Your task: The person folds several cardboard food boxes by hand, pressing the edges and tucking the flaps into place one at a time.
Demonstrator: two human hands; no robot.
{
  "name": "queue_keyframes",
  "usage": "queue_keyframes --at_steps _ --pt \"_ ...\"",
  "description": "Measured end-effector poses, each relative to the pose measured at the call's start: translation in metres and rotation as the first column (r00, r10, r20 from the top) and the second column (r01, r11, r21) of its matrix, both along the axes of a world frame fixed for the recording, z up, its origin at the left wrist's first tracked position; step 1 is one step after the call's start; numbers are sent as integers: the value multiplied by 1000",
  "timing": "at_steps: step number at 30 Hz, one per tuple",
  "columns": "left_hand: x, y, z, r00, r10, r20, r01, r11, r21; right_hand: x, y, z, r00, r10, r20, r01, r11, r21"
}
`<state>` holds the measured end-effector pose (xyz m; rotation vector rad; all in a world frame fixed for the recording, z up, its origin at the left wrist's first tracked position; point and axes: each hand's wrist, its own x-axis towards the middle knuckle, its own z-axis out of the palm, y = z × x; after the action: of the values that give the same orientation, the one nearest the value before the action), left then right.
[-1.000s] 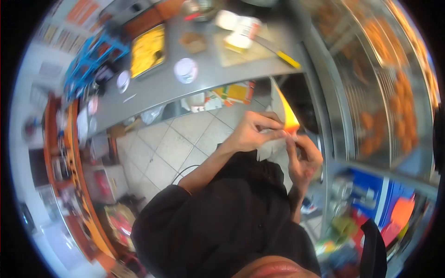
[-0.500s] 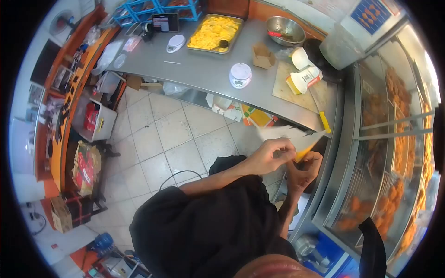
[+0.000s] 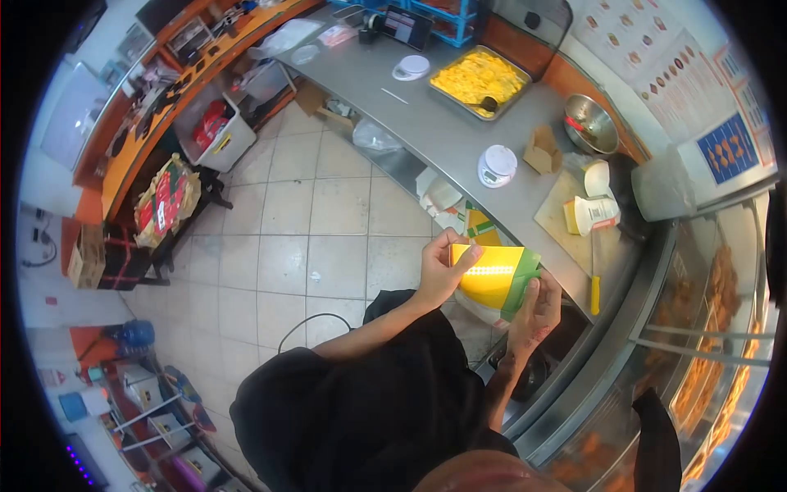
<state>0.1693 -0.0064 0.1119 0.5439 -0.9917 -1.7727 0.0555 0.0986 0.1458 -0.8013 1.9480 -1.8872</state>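
A yellow and green printed paperboard piece, like a food carton, is held in front of my body over the floor by the counter edge. My left hand grips its left side, with the thumb on top of the yellow face. On the green right end, my right hand pinches the edge between thumb and fingers. A pale surface shows beneath the piece. Whether it is flat or folded is partly hidden by my hands.
On the steel counter are a tray of yellow food, a white scale, an open brown box and a metal bowl. A yellow-handled knife rests near a cutting board. A glass cabinet with fried food stands right.
The paperboard has turned from its white side to its yellow and green side. My hands have moved further apart along it. The camera view has turned, shifting the counter rightward.
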Motion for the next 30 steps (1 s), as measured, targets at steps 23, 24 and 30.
queue_keyframes --at_steps 23,24,30 --pt "-76 -11 15 578 -668 469 812 526 -253 -21 48 8 789 -221 -573 246 969 -34" --pt "-88 -11 20 548 -686 478 834 487 -257 -24 55 12 774 -267 -574 298 954 -41" --pt "-130 64 33 379 -811 445 920 277 -278 -13 133 17 662 -542 -517 544 823 -164"
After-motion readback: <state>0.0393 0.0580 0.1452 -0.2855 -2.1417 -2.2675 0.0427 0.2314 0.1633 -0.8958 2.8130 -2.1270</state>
